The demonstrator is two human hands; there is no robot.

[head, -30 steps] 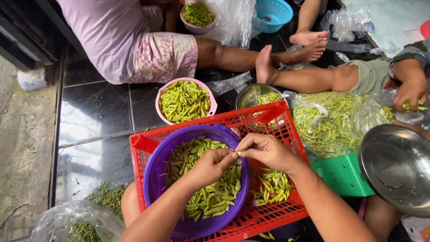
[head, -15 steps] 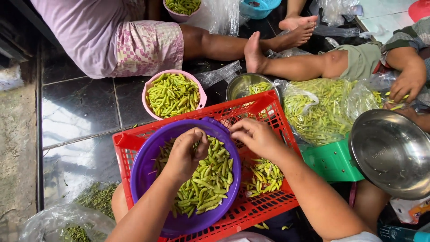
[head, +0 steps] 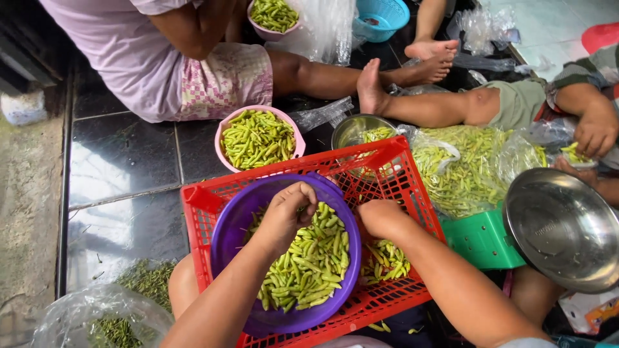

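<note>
Both hands have parted since the earlier frame. Left hand (head: 288,214) now dips into the purple bowl (head: 232,225), fingers curled on the green chilies (head: 309,264); whether any are pinched, I cannot tell. Right hand (head: 380,216) rests curled over the red crate (head: 393,169) beside the bowl, its hold hidden. Farther off stand 1 pink bowl (head: 293,138) of chilies, a steel bowl (head: 561,225), and 2 seated people.

Bright daylight, soft shadows; glare on floor tiles (head: 122,161); edges maybe slightly warped.
</note>
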